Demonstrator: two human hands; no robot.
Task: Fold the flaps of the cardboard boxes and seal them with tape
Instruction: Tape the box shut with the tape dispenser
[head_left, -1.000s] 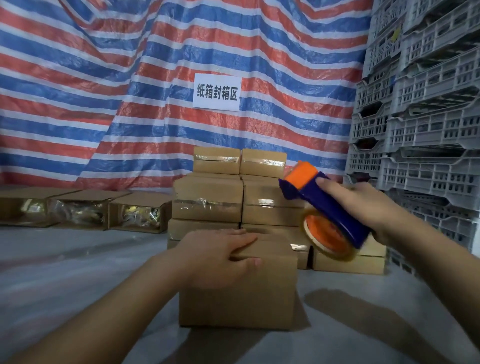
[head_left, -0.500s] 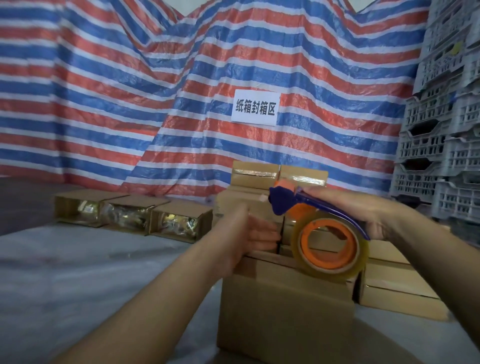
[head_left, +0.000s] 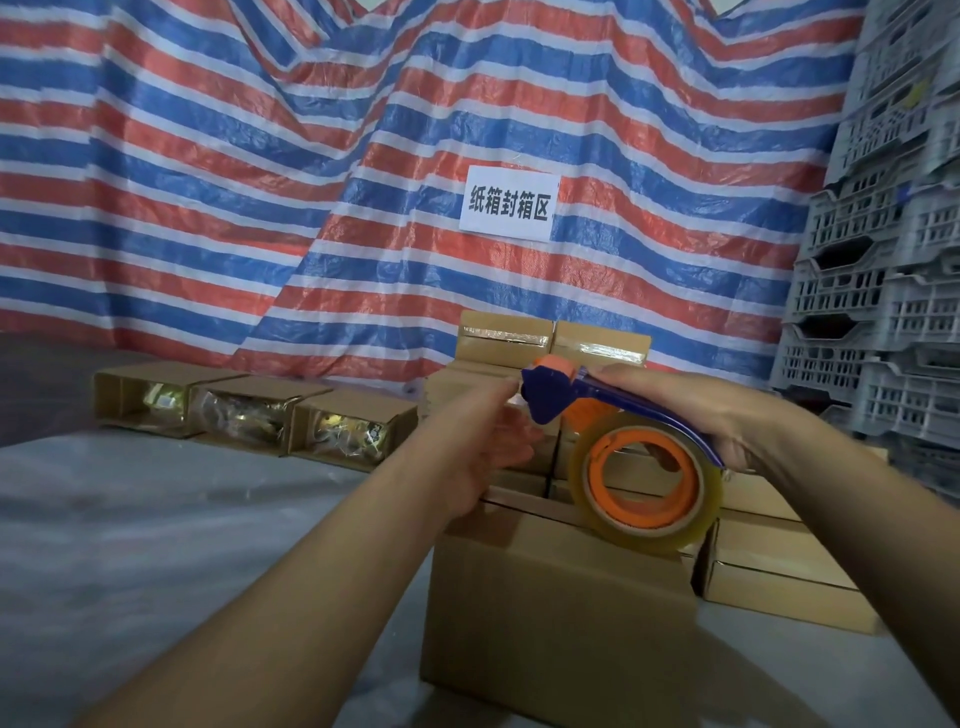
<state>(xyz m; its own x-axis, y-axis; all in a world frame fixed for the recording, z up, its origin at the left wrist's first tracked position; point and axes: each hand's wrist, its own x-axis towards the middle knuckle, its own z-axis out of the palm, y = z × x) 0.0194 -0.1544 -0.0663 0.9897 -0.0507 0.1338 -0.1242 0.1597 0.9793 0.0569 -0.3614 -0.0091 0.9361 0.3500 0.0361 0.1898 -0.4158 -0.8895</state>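
**Tape dispenser held over closed box, left hand at its nose**

Nearest: plain brown cardboard box (head_left: 556, 613) w/ flaps folded down, sitting on the grey plastic-sheeted floor (head_left: 156, 545), centre-right foreground.

Above its top edge, right hand (head_left: 691, 410) is curled round the handle of a blue & orange tape dispenser (head_left: 587, 410), gripping it firmly. The clear tape roll on an orange core (head_left: 644, 483) hangs under the handle, lower rim at or just above the box top; contact can't be made out.

Left hand (head_left: 493, 447) is raised at the dispenser's blue nose, fingers bent toward it, fingertips right by the cutter end. Whether it's pinching the tape end can't be told, since the palm side is hidden.

Behind: stack of sealed brown cardboard boxes (head_left: 550, 343), shiny tape strips on the top two; more sealed ones low at right. Further left, row of three open-sided cardboard boxes (head_left: 249, 410) w/ glinting wrapped contents.

Far right: stacked grey plastic crates (head_left: 883, 291). Backdrop: red, white & blue striped tarp (head_left: 260, 182) w/ white paper sign (head_left: 509, 203) in black characters.
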